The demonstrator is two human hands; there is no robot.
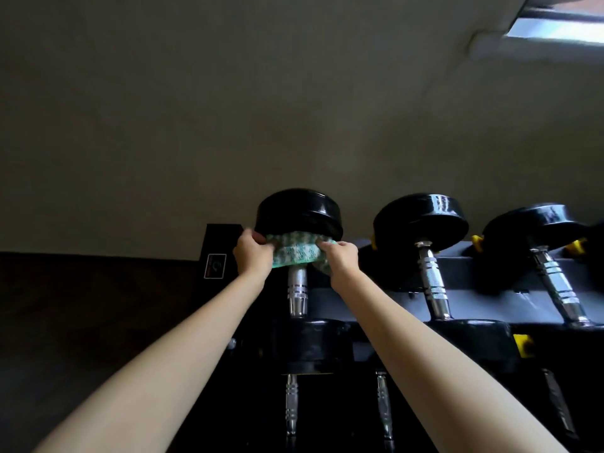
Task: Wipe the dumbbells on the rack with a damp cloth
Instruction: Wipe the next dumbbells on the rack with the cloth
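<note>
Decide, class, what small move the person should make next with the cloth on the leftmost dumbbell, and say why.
Probably slide the cloth down the chrome handle toward the near head. The left hand and right hand grip its ends, holding it against the handle just under the far head; the chrome below is uncovered.

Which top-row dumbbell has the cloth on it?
The leftmost dumbbell: left hand and right hand grip the green cloth around its handle. The second dumbbell and third dumbbell are bare.

Plain grey wall (pixel 228 109) across the upper view. Bright window (pixel 562 31) in the top right corner. Dark brown surface (pixel 81 305) at lower left, below the wall.
</note>
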